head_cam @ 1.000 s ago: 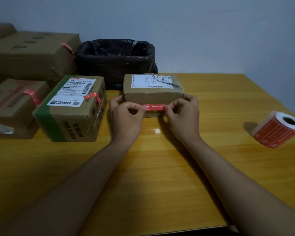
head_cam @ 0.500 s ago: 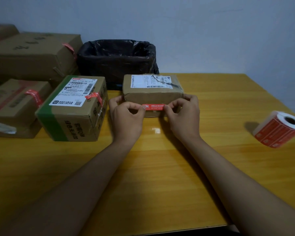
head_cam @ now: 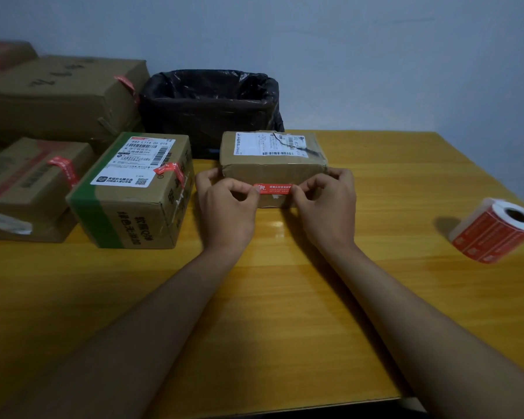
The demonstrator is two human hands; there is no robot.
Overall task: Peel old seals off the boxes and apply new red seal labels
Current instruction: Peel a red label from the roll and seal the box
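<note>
Both hands pinch a red seal label by its ends — left hand, right hand — against the near face of the small cardboard box, mid-table. Best pressed flat outward from its centre.

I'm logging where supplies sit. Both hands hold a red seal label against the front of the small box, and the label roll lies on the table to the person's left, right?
Not quite. The head view shows the label roll on the table to the person's right. The rest stands: the left hand and right hand hold the red seal label against the front of the small box.
</note>
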